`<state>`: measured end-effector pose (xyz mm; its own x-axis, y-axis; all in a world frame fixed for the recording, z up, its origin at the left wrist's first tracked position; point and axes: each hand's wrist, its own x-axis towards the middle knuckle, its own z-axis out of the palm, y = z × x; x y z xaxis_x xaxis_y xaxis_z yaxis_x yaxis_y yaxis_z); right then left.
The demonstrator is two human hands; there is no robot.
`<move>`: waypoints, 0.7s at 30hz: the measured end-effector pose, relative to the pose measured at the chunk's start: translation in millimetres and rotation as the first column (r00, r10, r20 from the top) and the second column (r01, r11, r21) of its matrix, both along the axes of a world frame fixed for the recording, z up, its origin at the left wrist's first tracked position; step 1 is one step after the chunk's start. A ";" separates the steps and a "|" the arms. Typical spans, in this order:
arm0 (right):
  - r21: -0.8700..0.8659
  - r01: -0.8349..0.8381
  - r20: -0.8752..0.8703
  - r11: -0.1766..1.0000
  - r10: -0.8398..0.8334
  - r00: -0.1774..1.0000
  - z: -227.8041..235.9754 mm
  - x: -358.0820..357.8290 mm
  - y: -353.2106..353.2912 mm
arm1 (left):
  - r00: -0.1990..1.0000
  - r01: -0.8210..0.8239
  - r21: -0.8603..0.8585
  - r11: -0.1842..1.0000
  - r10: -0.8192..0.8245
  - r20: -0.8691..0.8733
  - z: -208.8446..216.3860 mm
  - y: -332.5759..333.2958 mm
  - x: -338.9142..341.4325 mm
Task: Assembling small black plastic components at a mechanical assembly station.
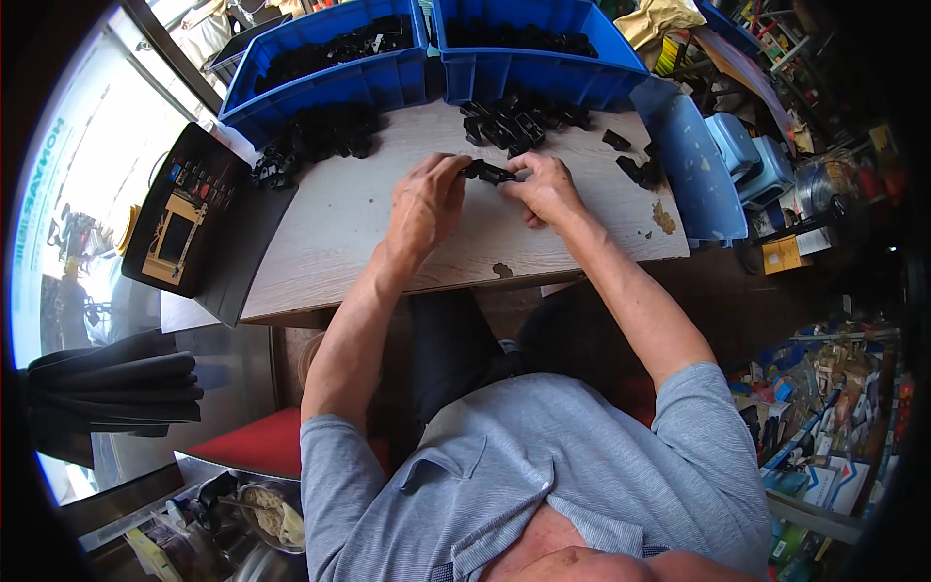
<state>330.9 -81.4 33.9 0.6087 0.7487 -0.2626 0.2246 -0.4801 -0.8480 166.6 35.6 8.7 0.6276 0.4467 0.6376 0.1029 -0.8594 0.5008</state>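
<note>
Between my two hands, just above the pale worktable (pixel 335 228), is a small black plastic part (pixel 488 173). My left hand (pixel 430 197) pinches its left end, with the fingers closed. At the other end the fingers of my right hand (pixel 546 189) are closed on it too. Whether it is one piece or two joined pieces is too small to tell. Beyond my hands lies a heap of similar black parts (pixel 509 124), and another black heap (pixel 330 134) lies farther left. A few loose black parts (pixel 637 173) rest to the right.
Two blue bins (pixel 543 73) filled with black parts stand along the table's far side. A dark open case (pixel 208 184) sits at the left edge. On the right, a scuffed blue tray (pixel 690 165) adjoins the table, with cluttered shelves (pixel 824 427) lower down.
</note>
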 end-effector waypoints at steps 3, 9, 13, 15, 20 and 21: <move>0.010 -0.034 -0.041 0.999 0.034 0.999 -2.7 2.5 -1.4 | 0.997 0.060 0.030 0.998 -0.059 -0.051 -8.1 4.8 17.2; 0.025 -0.045 -0.041 0.999 0.046 0.998 -4.6 4.7 -4.5 | 0.965 0.178 0.047 0.983 -0.166 -0.201 -4.0 11.7 29.2; 0.039 -0.069 -0.082 0.997 0.072 0.994 -3.8 6.3 -6.5 | 0.932 0.286 -0.016 0.958 -0.282 -0.228 -0.9 15.9 29.7; 0.054 -0.080 -0.087 0.995 0.085 0.993 -6.8 8.2 -7.1 | 0.929 0.304 -0.059 0.951 -0.310 -0.203 -2.8 16.0 29.5; 0.074 -0.082 -0.090 0.994 0.088 0.992 -10.0 7.8 -5.3 | 0.930 0.336 -0.074 0.939 -0.343 -0.134 -12.2 7.5 33.8; 0.079 -0.076 -0.098 0.994 0.084 0.992 -9.8 8.3 -5.6 | 0.929 0.338 -0.078 0.938 -0.346 -0.135 -12.3 6.1 33.9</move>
<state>339.2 -87.0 24.2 0.5193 0.8136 -0.2614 0.1708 -0.3985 -0.9011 200.5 41.7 -3.7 0.8316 0.2193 0.5102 -0.1179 -0.8280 0.5482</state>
